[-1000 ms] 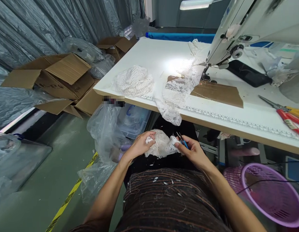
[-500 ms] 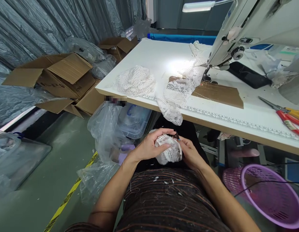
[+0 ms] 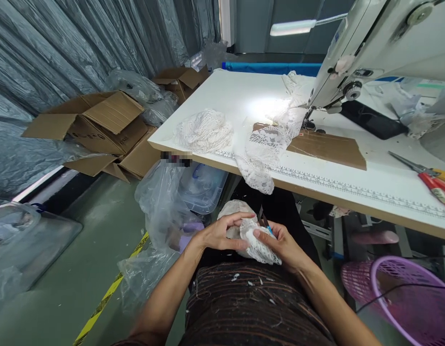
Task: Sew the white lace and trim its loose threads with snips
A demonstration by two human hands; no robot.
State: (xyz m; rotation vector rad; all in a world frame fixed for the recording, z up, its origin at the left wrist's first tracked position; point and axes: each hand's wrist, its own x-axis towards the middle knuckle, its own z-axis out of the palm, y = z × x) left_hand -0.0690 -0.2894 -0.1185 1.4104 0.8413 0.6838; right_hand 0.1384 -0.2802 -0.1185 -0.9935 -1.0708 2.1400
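While lace (image 3: 261, 247) is bunched at lower centre of the frame, it is gripped between thumb and fingers by the left hand (image 3: 220, 234) and pressed under the thumb of the right hand (image 3: 285, 246), where snips (image 3: 269, 229) are also held. Blades (image 3: 264, 221) lie near the left fingertips (image 3: 251, 216); skin or mesh could be nicked if the grip slips. Open weave might be snagged, partly because hidden folds cannot be watched.

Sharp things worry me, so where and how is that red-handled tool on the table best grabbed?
Probably by its red handle, coming from the front edge of the table: the handle lies nearer that edge, while the slim metal end points away.
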